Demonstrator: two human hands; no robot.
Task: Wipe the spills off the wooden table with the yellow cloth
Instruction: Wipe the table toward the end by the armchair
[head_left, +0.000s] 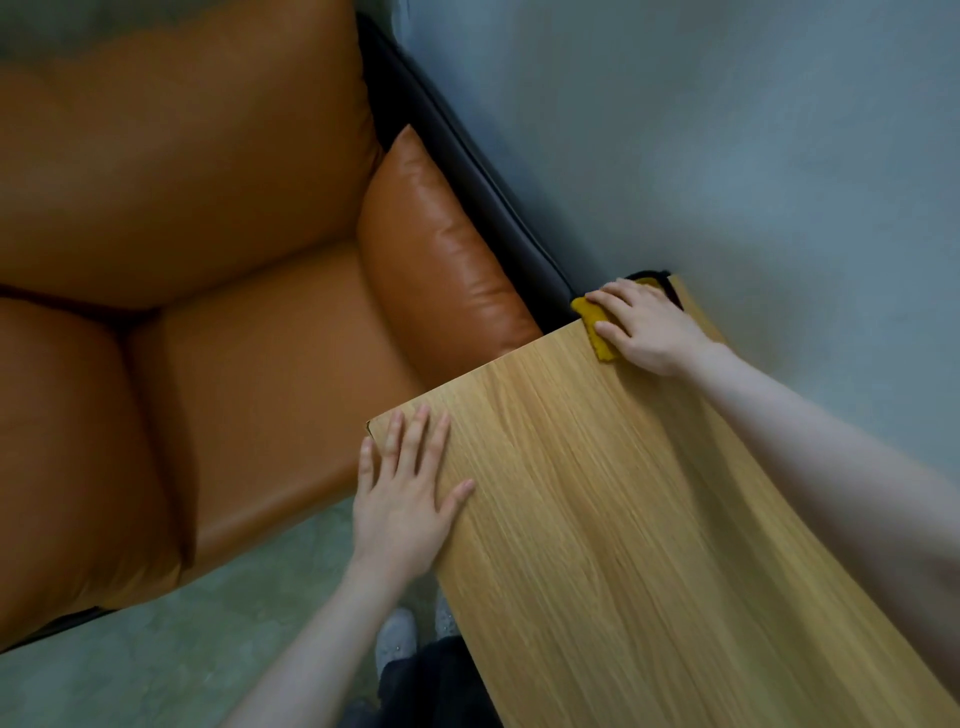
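The wooden table (649, 519) runs from the lower right up toward the far corner. The yellow cloth (597, 332) lies at the table's far corner, mostly covered by my right hand (644, 325), whose fingers are spread flat and press down on it. My left hand (405, 499) rests flat, fingers straight, on the table's near left corner. I see no spill on the bare wood.
An orange leather sofa (182, 234) with a black frame (467, 182) stands just left of the table, its arm touching the table's far edge. Grey-green floor (753, 130) lies beyond and to the left below. My feet (400, 639) stand beside the table.
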